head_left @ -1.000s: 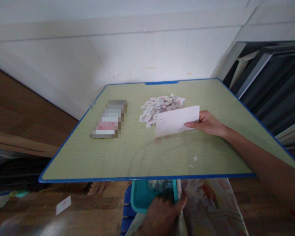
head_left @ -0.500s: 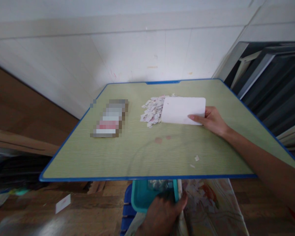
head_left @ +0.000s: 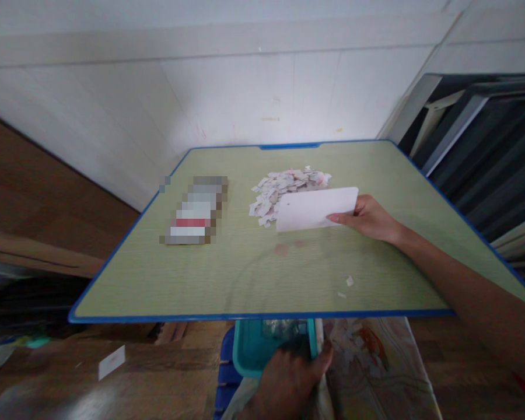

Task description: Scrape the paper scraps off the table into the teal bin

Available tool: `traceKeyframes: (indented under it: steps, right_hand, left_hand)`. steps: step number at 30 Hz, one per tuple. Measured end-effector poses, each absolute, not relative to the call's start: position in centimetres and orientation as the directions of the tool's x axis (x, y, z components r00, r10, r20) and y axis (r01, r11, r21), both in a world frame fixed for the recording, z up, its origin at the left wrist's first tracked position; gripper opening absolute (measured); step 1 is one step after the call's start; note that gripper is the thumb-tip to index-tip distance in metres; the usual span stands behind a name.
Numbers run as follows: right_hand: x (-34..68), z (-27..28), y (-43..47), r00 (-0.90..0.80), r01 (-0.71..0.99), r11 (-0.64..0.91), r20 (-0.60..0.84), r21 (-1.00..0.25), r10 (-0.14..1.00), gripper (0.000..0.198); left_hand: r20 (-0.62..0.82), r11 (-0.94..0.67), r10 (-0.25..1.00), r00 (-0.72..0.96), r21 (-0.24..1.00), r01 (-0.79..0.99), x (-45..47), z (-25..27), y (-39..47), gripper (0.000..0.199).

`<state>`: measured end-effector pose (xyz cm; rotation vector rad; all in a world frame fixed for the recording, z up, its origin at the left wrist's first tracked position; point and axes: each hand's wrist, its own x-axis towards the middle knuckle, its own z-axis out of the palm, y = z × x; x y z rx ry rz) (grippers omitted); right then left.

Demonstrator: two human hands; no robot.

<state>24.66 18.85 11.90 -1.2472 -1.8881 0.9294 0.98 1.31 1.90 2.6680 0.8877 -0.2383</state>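
scraps point(head_left: 273, 195) on table point(head_left: 179, 283) — card point(head_left: 312, 210) before them

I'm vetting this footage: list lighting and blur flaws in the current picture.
Head view, bottom: left hand dark and soft, below the table; head view, left: mosaic blocks hide an object; head view, lower left: glare on the floor; head view, centre: white card evenly lit, fairly clear.

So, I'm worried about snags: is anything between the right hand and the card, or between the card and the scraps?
Nothing visible. The right hand holds the card by its right end, thumb on its face. The card hides part of the scraps; whether they touch is unclear.
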Motion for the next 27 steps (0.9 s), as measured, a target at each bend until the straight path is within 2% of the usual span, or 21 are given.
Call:
traceKeyframes:
  steps: [4, 10, 17, 27]
  right_hand:
    - [24.61, 11.88, 18.74, -0.355, 0.421, 0.291, 0.139, -0.859, 0.924, 0.025]
    - [24.45, 11.89, 18.72, -0.215, 0.492, 0.283, 0.200, -0.823, 0.956, 0.027]
    - [24.11, 11.63, 18.77, -0.193, 0.492, 0.294, 0.226, -0.820, 0.955, 0.029]
    - [24.18, 11.84, 18.77, -0.275, 0.451, 0.302, 0.191, -0.840, 0.942, 0.026]
  left_hand:
    - [-0.260, -0.761, 0.541, 0.800, 0.254, 0.597, 0.98, 2.01, 1.51, 0.054]
    - [-0.257, -0.763, 0.548, 0.796, 0.237, 0.601, 1.08, 1.99, 1.52, 0.052]
    - [-0.261, -0.766, 0.544, 0.797, 0.234, 0.599, 1.04, 1.81, 1.49, 0.055]
    - [-0.274, -0.769, 0.539, 0.797, 0.226, 0.598, 1.02, 2.24, 1.53, 0.057]
